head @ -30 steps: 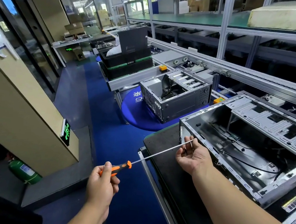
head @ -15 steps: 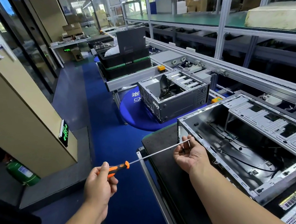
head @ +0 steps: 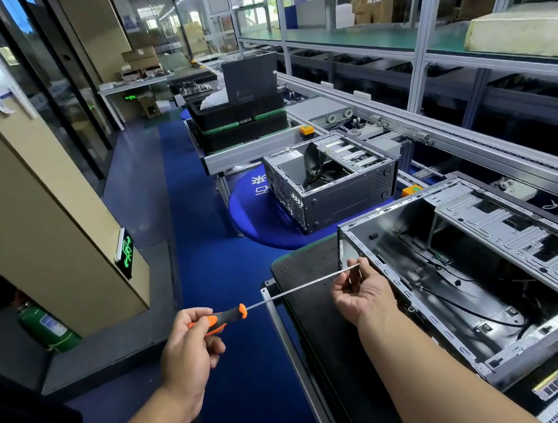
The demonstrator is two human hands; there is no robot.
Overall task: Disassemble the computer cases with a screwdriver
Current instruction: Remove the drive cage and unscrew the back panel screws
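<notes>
Orange-handled screwdriver (head: 225,317) gripped in left hand (head: 189,350), right hand (head: 362,290) pinching the shaft tip at the open computer case's (head: 471,266) corner on the black workbench (head: 316,304); second case (head: 328,185) behind.

The left hand (head: 192,347) at 6 o'clock curls its fingers round an orange-and-black handle, thumb up. The right hand (head: 362,290), reaching toward 1 o'clock on a straight forearm, pinches a thin steel shaft near its tip.
</notes>
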